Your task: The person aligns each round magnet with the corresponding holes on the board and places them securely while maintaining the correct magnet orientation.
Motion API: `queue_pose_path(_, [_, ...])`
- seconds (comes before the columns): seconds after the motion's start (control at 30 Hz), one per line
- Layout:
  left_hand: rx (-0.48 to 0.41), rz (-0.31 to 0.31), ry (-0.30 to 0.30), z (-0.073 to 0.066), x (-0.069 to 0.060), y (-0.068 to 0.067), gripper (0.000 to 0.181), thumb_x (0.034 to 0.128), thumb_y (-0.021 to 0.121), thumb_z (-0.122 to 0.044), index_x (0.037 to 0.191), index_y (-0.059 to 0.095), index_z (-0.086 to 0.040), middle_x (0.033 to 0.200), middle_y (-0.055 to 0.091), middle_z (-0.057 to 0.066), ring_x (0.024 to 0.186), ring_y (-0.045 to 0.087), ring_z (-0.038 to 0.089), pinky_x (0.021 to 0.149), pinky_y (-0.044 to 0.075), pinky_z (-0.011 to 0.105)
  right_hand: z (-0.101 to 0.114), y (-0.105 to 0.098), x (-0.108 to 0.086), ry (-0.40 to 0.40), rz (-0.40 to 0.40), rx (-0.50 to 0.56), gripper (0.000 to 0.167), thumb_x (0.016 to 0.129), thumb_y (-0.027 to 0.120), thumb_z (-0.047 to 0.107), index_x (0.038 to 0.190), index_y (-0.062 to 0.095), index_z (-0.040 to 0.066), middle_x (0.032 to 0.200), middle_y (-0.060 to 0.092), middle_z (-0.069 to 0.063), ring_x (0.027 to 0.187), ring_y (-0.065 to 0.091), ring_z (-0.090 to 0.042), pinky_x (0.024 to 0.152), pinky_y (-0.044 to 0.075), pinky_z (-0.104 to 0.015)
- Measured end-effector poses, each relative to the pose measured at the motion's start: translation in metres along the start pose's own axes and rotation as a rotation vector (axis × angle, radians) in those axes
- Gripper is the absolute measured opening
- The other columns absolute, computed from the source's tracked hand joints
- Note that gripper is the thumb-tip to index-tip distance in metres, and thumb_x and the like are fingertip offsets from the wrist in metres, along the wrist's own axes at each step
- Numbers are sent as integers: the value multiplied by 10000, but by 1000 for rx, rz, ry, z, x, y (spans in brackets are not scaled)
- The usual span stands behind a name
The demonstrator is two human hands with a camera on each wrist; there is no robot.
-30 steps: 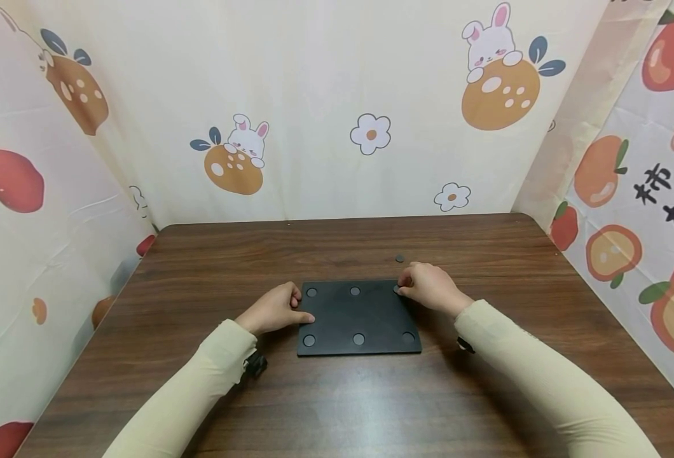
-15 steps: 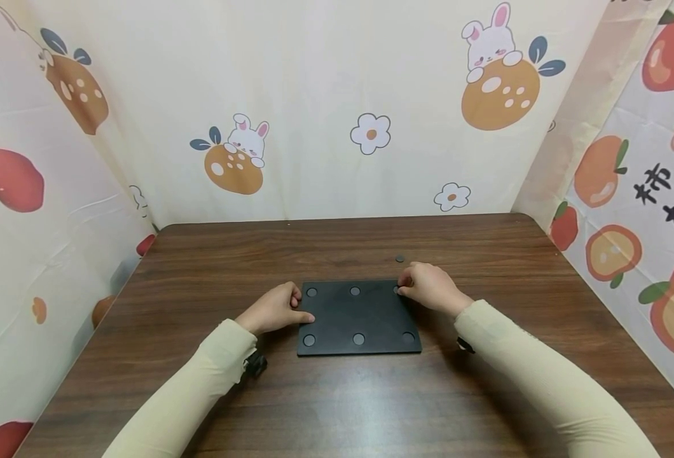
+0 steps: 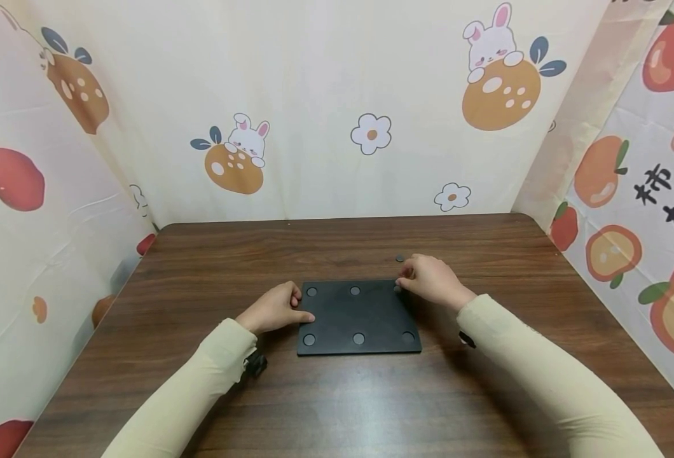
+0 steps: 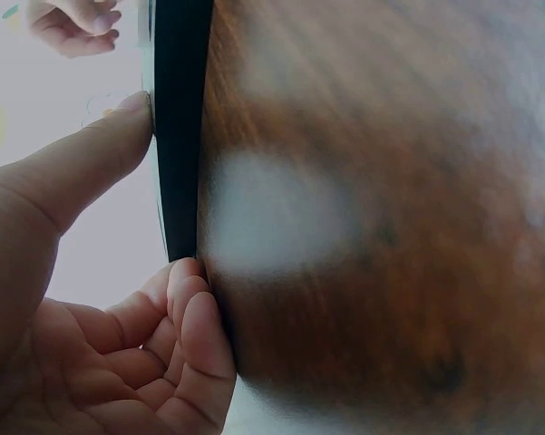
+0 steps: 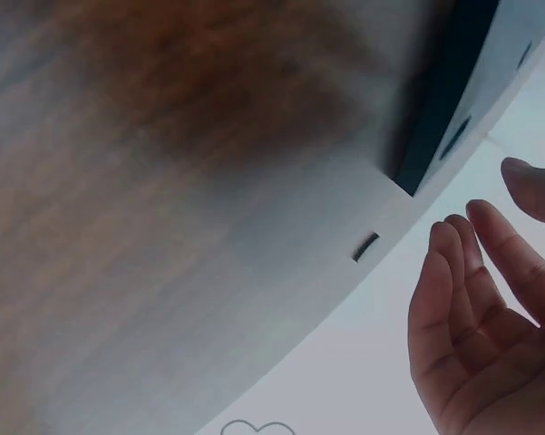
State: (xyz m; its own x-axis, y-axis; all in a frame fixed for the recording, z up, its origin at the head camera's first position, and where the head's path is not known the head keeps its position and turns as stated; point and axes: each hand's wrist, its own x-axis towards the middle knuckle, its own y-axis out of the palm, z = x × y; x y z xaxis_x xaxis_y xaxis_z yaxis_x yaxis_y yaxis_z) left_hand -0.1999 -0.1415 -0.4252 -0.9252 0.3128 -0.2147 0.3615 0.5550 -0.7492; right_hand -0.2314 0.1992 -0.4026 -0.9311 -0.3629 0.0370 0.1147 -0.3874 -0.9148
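A flat black rectangular board (image 3: 357,318) lies on the table, with several round grey spots along its far and near edges. My left hand (image 3: 274,310) holds the board's left edge; in the left wrist view the thumb (image 4: 118,136) lies on its top face and the curled fingers (image 4: 204,335) touch its side. Just above the far right corner hovers my right hand (image 3: 431,280), partly covering the round spot there (image 3: 397,289). The right wrist view shows its thumb and fingers (image 5: 444,290) apart, with nothing visible between them. A small dark disc (image 3: 400,259) lies beyond that corner.
The brown wood-grain table (image 3: 337,407) extends around the board on all sides. Patterned curtains with rabbits and fruit (image 3: 314,95) enclose its back, left and right. A black wrist device (image 3: 255,364) shows under the left sleeve.
My right hand has risen slightly off the board's far right corner, and its fingers have loosened. The left hand and the board have stayed in place.
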Motion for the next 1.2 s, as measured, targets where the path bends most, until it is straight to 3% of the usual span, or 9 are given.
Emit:
queue_pose_path(0.77, [1, -2, 2, -1, 0, 0, 494, 790, 827, -336, 1063, 530, -50, 951, 516, 64, 837, 487, 187, 745, 409, 328, -12, -12, 22, 106, -97, 117, 281, 943, 651, 280, 1116, 697, 64, 1032, 682, -114, 897, 656, -242, 779, 524, -428])
queue_pose_path(1.2, [-3, -1, -2, -1, -1, 0, 488, 799, 818, -338, 1075, 536, -51, 957, 524, 65, 843, 490, 186, 746, 411, 328, -19, -9, 37, 141, -101, 79, 292, 932, 658, 294, 1105, 698, 62, 1040, 680, -129, 910, 645, -273, 790, 510, -437])
